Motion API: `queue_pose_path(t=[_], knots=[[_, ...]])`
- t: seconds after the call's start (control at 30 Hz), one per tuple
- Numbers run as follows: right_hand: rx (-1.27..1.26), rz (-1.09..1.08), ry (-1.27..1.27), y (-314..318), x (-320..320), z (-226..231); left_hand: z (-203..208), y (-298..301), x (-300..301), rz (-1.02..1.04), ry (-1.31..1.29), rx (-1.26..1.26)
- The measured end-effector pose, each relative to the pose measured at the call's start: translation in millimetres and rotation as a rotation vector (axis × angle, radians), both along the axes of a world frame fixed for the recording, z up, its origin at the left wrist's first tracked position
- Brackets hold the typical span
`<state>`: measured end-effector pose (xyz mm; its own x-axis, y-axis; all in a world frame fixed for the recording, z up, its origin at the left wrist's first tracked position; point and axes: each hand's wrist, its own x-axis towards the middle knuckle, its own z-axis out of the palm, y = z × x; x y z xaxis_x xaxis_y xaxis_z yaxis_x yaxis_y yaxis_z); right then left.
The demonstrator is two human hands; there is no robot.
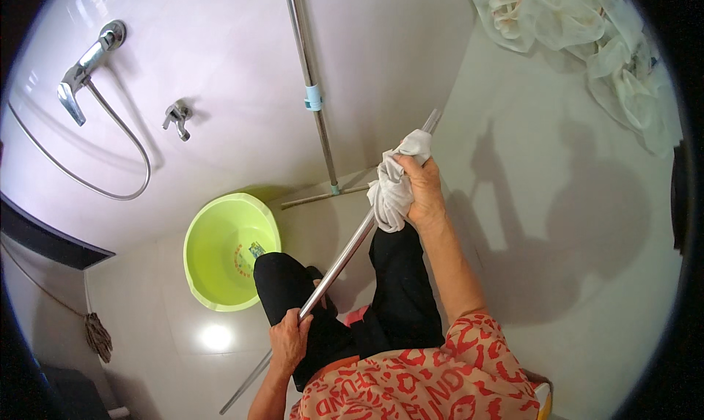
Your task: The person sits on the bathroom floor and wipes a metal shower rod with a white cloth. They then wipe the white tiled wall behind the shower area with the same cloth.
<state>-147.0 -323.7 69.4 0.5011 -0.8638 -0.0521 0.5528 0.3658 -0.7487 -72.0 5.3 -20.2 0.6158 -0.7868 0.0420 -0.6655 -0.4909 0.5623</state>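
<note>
Close to the person (pixel 418 383), I see the left hand (pixel 290 341) closed around a metal pole (pixel 345 256), which slants forward and rightward; just short of its far tip, the right hand (pixel 424 190) clasps the white cloth (pixel 390 189) wrapped around it.

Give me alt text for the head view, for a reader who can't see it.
The left hand grips a metal pole while the right hand holds a white cloth around it. A green basin sits near the wall.
</note>
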Motion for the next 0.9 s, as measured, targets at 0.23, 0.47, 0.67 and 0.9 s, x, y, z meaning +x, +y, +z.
queue_pose_path(t=[0.23, 0.47, 0.67, 0.9], knots=[[0.082, 0.010, 0.008, 30.1, 4.8, -25.9, -5.8, 0.2, 2.3, 0.012, -0.028, 0.039], [0.130, 0.138, 0.019, 83.8, 9.4, -58.9, -1.6, -3.3, 2.1, 0.038, 0.007, 0.081], [0.091, 0.156, -0.028, 30.8, -3.4, -20.5, -2.5, 7.4, 3.5, 0.034, 0.031, 0.060], [0.075, 0.039, 0.066, -16.0, -9.9, -22.1, -3.4, 13.7, 3.1, 0.030, 0.033, 0.103]])
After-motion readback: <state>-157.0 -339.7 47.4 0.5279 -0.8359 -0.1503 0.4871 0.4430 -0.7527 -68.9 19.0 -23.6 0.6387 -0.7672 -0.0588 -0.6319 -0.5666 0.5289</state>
